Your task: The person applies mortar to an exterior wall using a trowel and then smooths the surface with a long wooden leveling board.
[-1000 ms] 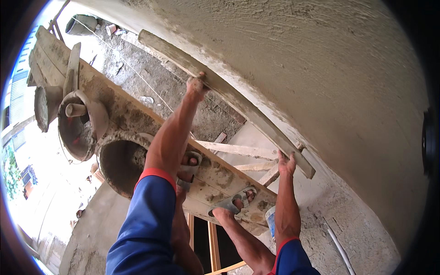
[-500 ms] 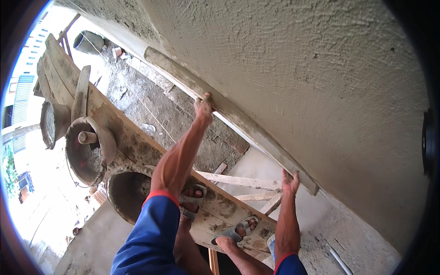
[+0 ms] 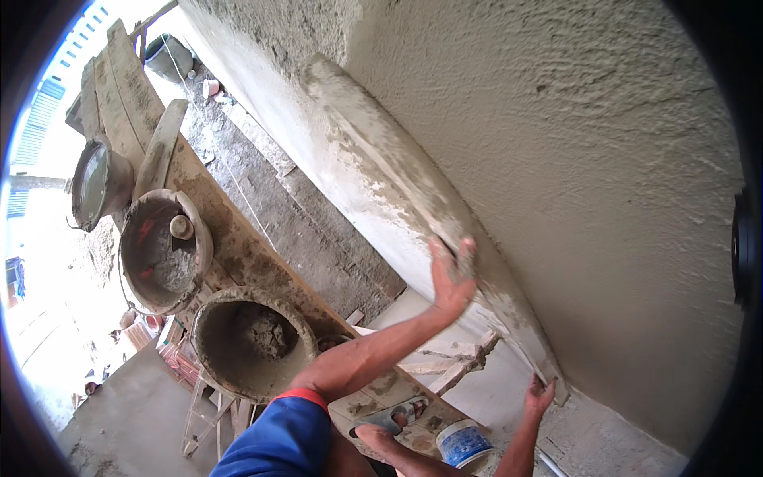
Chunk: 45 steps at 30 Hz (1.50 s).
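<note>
Holding a long board [image 3: 417,179] slantwise along a plastered wall [image 3: 628,215]: spread-fingered on its near edge, below midlength, with the left hand [image 3: 455,278]; touching near its lower end with the right hand [image 3: 540,393], too small to tell how tightly. Compared with half a second ago, reaching lower along it with the left, closer to the right.

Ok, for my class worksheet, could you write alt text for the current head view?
A person's left hand and right hand touch a long board set against a plastered wall. Dirty buckets and planks are at the picture's left.
</note>
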Motion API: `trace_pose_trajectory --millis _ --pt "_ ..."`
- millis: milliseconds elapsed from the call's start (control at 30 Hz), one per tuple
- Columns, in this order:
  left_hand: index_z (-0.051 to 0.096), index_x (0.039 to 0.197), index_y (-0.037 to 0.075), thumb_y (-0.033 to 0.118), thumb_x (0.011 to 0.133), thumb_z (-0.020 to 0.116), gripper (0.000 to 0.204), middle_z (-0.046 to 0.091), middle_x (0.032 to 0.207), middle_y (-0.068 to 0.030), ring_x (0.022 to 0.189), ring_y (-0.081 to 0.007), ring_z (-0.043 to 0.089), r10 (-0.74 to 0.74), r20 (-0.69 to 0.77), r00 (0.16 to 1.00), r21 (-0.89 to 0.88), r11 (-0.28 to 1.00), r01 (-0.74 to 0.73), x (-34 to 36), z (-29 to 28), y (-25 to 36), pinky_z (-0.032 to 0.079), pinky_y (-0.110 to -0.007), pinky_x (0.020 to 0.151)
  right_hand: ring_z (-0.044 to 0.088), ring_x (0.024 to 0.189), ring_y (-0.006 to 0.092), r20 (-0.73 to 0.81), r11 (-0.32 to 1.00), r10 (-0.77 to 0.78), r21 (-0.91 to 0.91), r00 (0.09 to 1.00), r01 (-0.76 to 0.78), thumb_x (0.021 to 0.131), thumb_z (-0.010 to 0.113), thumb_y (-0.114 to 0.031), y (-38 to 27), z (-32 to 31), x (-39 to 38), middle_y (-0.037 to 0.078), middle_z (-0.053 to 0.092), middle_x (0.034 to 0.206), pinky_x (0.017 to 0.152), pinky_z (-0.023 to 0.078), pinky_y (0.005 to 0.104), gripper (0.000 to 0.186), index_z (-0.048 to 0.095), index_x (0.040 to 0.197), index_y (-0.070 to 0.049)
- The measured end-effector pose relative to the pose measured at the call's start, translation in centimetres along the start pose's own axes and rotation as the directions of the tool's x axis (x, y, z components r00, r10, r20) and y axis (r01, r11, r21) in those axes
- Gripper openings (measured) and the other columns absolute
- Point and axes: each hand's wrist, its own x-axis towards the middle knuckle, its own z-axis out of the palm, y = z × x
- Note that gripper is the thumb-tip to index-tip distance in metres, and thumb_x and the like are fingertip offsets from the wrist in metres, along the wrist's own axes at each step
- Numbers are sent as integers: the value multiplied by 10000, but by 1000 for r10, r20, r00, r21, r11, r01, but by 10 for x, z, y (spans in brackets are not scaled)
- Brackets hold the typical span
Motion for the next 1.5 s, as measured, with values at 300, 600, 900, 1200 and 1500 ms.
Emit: trace_pose_trajectory --millis 300,600,900,1200,1500 --pt "414 1060 -82 396 883 494 516 504 990 -184 884 -238 469 -39 -289 956 -97 995 11 148 -63 -7 405 -351 783 385 1203 297 217 956 290 -17 932 -294 902 471 -257 102 97 -77 155 427 1282 1003 330 479 411 414 1220 -3" --pt "376 1073 -98 329 888 482 477 439 973 -282 888 -360 431 233 -220 947 127 970 -209 -22 41 135 338 -409 840 393 1197 275 230 988 150 -5 961 -153 872 533 -256 -117 49 -119 111 455 1261 990 330 464 439 418 1222 -19" --pt "395 1022 -23 209 906 455 267 432 938 -142 872 -219 420 146 -192 971 40 989 -141 -106 104 244 364 -348 795 537 1039 279 146 997 66 -56 987 -58 854 551 -273 -232 48 -160 123 550 1147 875 457 429 378 501 1145 -37" --pt "413 995 21 329 869 521 350 444 911 -92 860 -181 434 -134 -265 955 -298 953 51 28 34 246 393 -310 753 434 1156 304 200 960 276 -14 940 -279 898 481 -269 -150 146 -245 136 449 1260 973 368 474 396 432 1207 -26" --pt "392 1018 -27 320 901 455 372 428 941 -188 881 -284 408 165 -325 931 52 986 -156 -149 143 358 340 -380 834 477 1121 276 164 992 115 32 980 -121 870 519 -286 -356 85 -261 106 510 1207 905 406 464 386 469 1183 -67"
